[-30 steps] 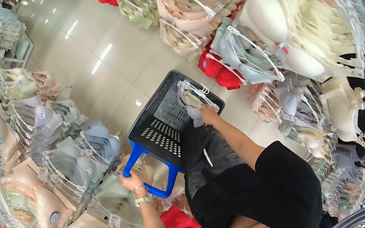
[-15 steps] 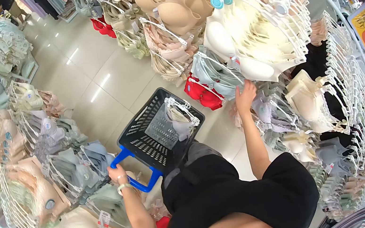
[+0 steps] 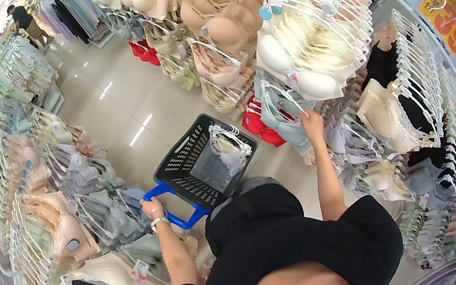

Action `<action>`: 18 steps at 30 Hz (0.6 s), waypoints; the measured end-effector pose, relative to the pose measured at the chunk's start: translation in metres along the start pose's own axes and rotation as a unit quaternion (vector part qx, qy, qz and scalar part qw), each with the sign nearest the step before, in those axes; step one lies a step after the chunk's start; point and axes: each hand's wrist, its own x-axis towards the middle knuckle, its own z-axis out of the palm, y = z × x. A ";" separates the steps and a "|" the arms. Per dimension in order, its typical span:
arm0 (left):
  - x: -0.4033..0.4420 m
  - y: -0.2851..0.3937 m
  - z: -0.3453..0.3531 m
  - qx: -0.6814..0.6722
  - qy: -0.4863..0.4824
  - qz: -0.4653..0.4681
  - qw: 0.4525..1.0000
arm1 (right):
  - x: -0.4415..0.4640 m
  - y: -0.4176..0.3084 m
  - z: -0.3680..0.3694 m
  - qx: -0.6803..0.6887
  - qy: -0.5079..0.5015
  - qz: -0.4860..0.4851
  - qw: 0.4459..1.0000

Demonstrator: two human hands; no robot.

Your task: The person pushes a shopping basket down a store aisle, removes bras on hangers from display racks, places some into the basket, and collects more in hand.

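My left hand [image 3: 152, 207] is closed around the blue handle [image 3: 183, 220] of a black shopping basket [image 3: 183, 160]. Inside the basket lies a pale bra [image 3: 229, 157] on a white hanger. At the right-hand rack, my right hand [image 3: 313, 124] is closed at the end of a white hanger that carries a light blue bra [image 3: 279, 119]. Its fingertips are partly hidden. Just left of that bra hangs a red bra [image 3: 260, 124], and cream bras [image 3: 302, 47] hang above my hand.
Racks of hanging bras stand on both sides, with beige ones [image 3: 224, 24] at the right and peach ones [image 3: 52, 218] at the left. Tiled floor [image 3: 115, 106] runs between them. Yellow price signs [image 3: 448, 21] edge the racks. A person [image 3: 25, 22] stands far back.
My right hand has shifted slightly right and down, and the light blue bra has turned and swung toward it. The view has shifted slightly. My left hand still holds the basket handle.
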 end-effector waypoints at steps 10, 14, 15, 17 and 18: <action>0.004 -0.003 0.003 -0.005 -0.005 -0.024 1.000 | 0.013 -0.030 0.011 0.296 -0.089 0.078 0.948; 0.008 -0.006 0.003 0.000 -0.009 -0.018 1.000 | 0.006 -0.019 0.048 0.266 -0.137 0.040 0.953; 0.010 -0.007 0.003 0.000 -0.005 -0.012 1.000 | -0.007 -0.033 0.050 0.087 -0.127 -0.020 0.988; 0.010 -0.006 0.003 -0.018 0.005 -0.012 1.000 | -0.037 -0.028 0.086 -0.111 -0.141 -0.130 0.975; 0.010 -0.007 0.004 -0.037 0.014 -0.007 0.999 | -0.058 -0.036 0.104 -0.122 -0.175 -0.084 0.973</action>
